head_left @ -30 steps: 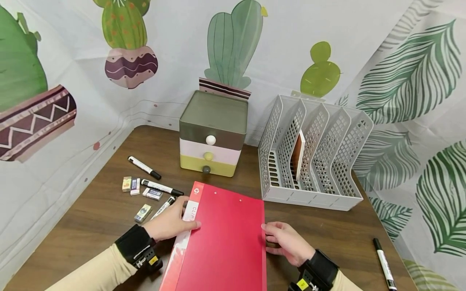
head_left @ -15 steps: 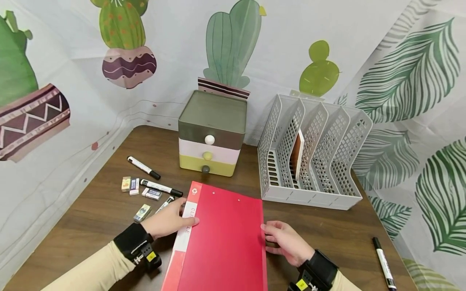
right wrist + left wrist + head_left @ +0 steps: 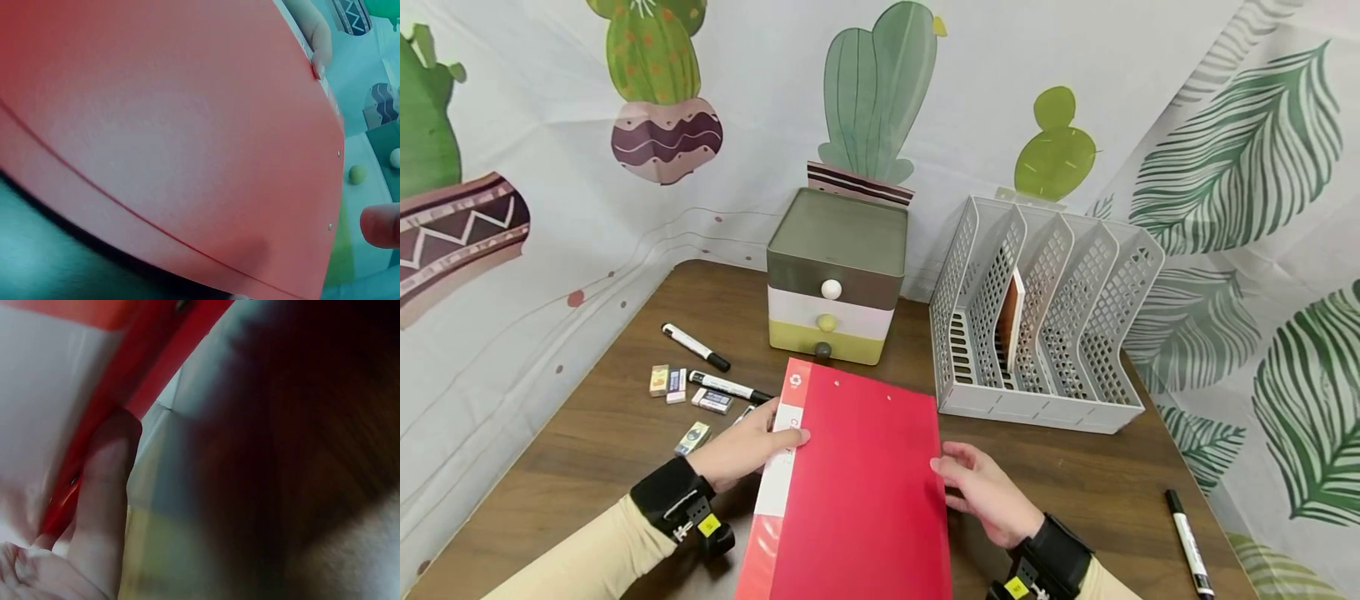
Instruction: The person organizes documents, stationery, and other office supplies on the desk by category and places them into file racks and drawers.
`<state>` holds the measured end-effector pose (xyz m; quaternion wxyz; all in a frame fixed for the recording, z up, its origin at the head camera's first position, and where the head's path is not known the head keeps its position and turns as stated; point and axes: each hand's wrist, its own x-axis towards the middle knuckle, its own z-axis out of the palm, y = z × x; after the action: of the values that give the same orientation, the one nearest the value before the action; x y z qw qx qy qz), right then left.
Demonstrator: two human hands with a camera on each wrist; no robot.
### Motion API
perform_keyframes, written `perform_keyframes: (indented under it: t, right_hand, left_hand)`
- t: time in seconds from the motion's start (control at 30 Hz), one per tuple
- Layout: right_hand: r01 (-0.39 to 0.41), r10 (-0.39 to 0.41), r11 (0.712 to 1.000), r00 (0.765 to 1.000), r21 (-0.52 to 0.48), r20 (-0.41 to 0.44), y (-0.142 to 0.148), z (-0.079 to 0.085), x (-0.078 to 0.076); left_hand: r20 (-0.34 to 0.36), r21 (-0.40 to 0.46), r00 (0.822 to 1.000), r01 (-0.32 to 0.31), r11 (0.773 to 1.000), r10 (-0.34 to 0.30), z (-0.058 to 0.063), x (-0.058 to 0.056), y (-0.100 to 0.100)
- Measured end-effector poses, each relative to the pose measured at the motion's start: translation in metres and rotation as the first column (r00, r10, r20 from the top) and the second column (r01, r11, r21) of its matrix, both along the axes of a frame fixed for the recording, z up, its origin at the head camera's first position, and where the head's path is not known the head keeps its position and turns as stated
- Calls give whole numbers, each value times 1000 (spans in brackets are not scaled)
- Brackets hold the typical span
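Observation:
A red clip file folder (image 3: pixel 865 492) with a white spine label stands slanted above the front of the table. My left hand (image 3: pixel 745 446) grips its spine side, thumb on the front cover and the other fingers partly hidden behind. In the left wrist view, a finger (image 3: pixel 106 500) lies along the red edge. My right hand (image 3: pixel 992 496) is at the folder's right edge, its thumb near the cover and its fingers loosely spread. In the right wrist view, a fingertip (image 3: pixel 381 226) shows apart from the red cover (image 3: pixel 169 137).
A three-drawer box (image 3: pixel 838 275) stands at the back. To its right is a grey file rack (image 3: pixel 1037 400) holding a thin white-edged board (image 3: pixel 1013 321). Markers (image 3: pixel 696 346) and several erasers (image 3: pixel 692 437) lie left; another marker (image 3: pixel 1189 543) lies far right.
The folder's top has risen slightly and shifted left, with my left hand moving along. My right hand's fingers have loosened from the folder's right edge.

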<state>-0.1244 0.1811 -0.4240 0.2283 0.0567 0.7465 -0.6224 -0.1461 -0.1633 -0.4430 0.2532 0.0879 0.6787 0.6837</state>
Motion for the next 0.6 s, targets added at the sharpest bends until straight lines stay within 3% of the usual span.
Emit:
perform_keyframes:
  t: [0.27,0.43,0.6]
  right_hand:
    - [14,-7,999,981,35,-192,-10,24,-15]
    - [-23,28,999,970,25,-242,-15,38,-26]
    - [-94,114,992,952,82,-285,-14,46,-39]
  left_hand:
    - [10,97,1000,4,995,-6,16,-6,-6]
    - [42,123,999,-35,992,31,23,-9,-12]
    - [72,219,996,-63,974,48,32,-5,-12]
